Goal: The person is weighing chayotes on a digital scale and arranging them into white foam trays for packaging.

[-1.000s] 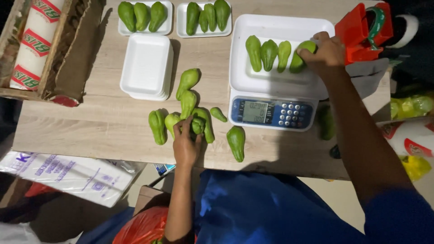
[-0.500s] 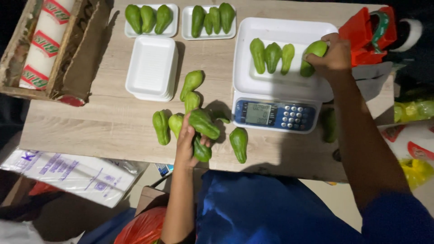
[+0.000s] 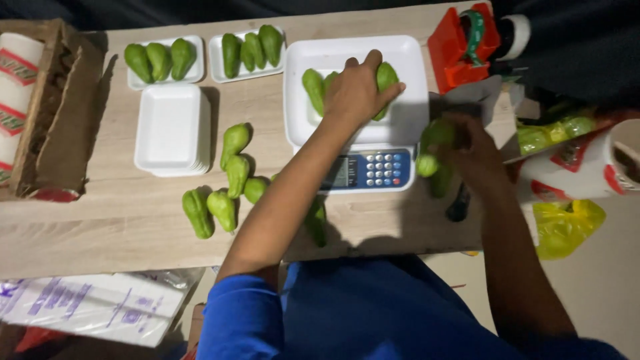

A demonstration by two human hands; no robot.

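Since 0.5 s earlier, both hands had swapped places: the left hand (image 3: 357, 90) had crossed the table (image 3: 100, 220) onto the white tray (image 3: 407, 53) on the scale (image 3: 367, 171), clasping green chayotes (image 3: 385, 77), seemingly mid-weighing. The right hand (image 3: 477, 150) gripped 2 more chayotes (image 3: 433, 143) beside it.

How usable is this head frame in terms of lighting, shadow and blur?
Head view: the wooden table is evenly lit and the green chayotes look sharp; the left hand on the white tray atop the scale is clear; the right hand with chayotes at the table's right edge sits in shadow and is motion-smeared; the top and right surroundings fall dark.
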